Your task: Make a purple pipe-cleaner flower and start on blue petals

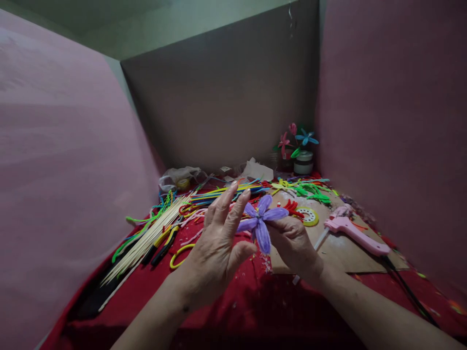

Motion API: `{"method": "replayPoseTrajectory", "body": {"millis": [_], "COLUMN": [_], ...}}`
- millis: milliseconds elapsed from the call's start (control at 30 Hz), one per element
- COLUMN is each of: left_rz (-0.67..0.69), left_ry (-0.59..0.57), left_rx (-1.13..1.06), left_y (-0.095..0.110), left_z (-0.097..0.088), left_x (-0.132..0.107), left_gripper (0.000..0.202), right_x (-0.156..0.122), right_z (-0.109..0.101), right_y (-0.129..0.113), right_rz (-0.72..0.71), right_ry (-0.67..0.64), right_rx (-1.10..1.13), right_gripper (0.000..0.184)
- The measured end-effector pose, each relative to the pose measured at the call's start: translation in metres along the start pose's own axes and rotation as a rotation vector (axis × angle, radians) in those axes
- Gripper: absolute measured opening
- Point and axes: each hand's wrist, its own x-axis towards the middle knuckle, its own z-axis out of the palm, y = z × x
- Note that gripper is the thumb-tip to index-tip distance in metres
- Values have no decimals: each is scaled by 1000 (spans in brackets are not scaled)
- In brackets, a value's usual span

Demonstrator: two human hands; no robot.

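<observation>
The fingers of the right hand (297, 243) are closed in a pinch behind the purple flower (262, 217), holding it up in front of the person, its open face turned to the camera. The fingers of the left hand (215, 243) are extended and hold nothing, the thumb set apart from them; one petal points toward this hand, and whether they touch I cannot tell. The flower is between the two hands, above the red cloth (241, 301) and near the left edge of the board (343, 260). On the board, to the right of the right hand, lies a pink glue gun (359, 234) with a pale glue stick (321, 239) jutting from it and a black cord (408, 289) running off toward the person. A yellow roll (313, 222) lies just beyond the right hand, next to some red stems (290, 206), with green stems (315, 194) farther back. Left of the left hand are a yellow loop (175, 257), pliers (170, 245) with yellow and black handles, and a bundle of thin sticks (149, 238). At the back stand a clear bag (178, 176), white paper (258, 171) and a pot (303, 164) below a blue flower (307, 138).
</observation>
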Motion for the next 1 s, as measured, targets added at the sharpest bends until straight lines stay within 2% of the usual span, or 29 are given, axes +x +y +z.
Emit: {"method": "replayPoseTrajectory", "body": {"millis": [67, 167, 233, 333, 433, 600, 767, 900, 1000], "left_rz": [17, -140, -284, -319, -241, -95, -48, -91, -238], "left_ry": [95, 252, 240, 120, 113, 251, 191, 142, 98], "left_rx": [-4, -127, -282, -474, -346, 166, 446, 406, 109], "left_y": [-2, -10, -14, -11, -2, 3, -6, -11, -11], "left_z": [3, 11, 19, 35, 52, 75, 84, 81, 74], "left_x": [-3, -4, -2, 4, 11, 21, 26, 27, 30], "left_gripper": [66, 56, 45, 35, 34, 26, 7, 15, 17], "right_x": [1, 5, 8, 12, 13, 12, 11, 11, 11], "right_z": [-1, -1, 0, 4, 5, 5, 5, 2, -1], "right_y": [2, 5, 4, 1, 0, 3, 2, 3, 5], "right_rz": [29, 138, 209, 268, 273, 310, 331, 367, 373], "right_ry": [44, 152, 213, 256, 278, 326, 353, 331, 331], "right_rx": [72, 288, 416, 497, 490, 427, 321, 266, 257], "right_gripper": [14, 8, 8, 11, 13, 17, 22, 25, 25]}}
